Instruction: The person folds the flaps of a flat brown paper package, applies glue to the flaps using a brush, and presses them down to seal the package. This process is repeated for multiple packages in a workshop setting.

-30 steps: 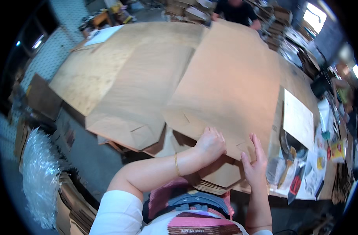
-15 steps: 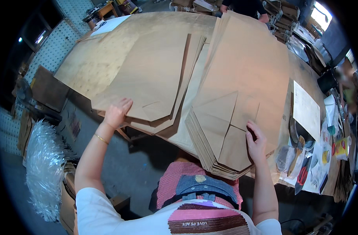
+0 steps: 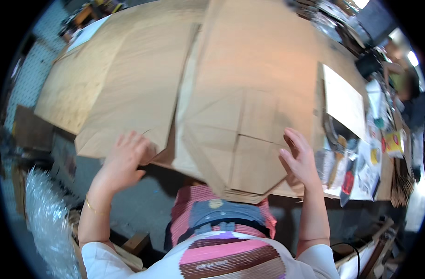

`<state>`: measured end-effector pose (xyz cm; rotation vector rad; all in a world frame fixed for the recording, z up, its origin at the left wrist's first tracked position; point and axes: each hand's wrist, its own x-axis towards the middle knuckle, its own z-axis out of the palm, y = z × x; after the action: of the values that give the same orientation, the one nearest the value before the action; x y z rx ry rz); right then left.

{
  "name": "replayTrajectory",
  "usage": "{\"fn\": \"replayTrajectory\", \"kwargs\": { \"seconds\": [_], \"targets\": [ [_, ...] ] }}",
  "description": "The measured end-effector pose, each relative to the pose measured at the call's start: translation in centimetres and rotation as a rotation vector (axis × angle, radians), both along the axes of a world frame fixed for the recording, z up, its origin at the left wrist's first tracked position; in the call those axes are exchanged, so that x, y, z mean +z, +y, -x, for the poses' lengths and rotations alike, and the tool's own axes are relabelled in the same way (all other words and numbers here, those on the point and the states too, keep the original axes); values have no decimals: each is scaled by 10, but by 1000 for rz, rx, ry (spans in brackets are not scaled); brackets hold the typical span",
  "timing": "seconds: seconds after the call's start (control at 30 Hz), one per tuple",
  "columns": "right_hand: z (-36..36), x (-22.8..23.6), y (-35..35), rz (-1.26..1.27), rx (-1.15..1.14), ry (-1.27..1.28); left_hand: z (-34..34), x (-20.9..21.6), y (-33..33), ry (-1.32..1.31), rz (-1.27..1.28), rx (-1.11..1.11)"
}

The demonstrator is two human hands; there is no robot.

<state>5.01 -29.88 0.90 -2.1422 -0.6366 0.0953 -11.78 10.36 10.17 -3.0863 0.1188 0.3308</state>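
Observation:
Two stacks of large brown paper bags lie side by side on the wooden table. My left hand [image 3: 124, 160] is over the near edge of the left stack [image 3: 133, 83], blurred by motion, with its thumb apart from the fingers and nothing seen in it. Whether its fingertips touch the paper I cannot tell. On the thicker right stack [image 3: 259, 65], the top bag shows a folded, creased bottom at the end nearest me. My right hand [image 3: 301, 160] is beside that stack's near right edge, thumb and fingers apart and holding nothing.
A white sheet [image 3: 345, 100] lies right of the stacks. Nearer me are a brush [image 3: 338, 160], red-handled scissors [image 3: 347, 182] and a yellow packet [image 3: 395, 143]. A shiny clear plastic bundle [image 3: 47, 223] stands on the floor at left. Another person [image 3: 400, 76] is at far right.
The view has shifted to the right. My left hand has come off the left stack's near left part and moved right along its edge. My right hand's fingers have spread away from the right stack.

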Motion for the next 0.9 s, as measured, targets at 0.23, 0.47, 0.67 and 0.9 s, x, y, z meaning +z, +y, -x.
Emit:
{"fn": "replayTrajectory", "kwargs": {
  "seconds": [0.23,0.47,0.67,0.9],
  "targets": [
    [-57,-9,12,356,-78,-195,-162,-74,-93,-408,397,11],
    [-64,3,9,364,-5,-2,-180,-55,-108,27,527,181],
    [-85,24,-16,494,286,102,-178,-55,-80,197,625,98],
    [-75,24,-7,641,571,-378,-166,-57,-79,35,72,-315]
  ]
}}
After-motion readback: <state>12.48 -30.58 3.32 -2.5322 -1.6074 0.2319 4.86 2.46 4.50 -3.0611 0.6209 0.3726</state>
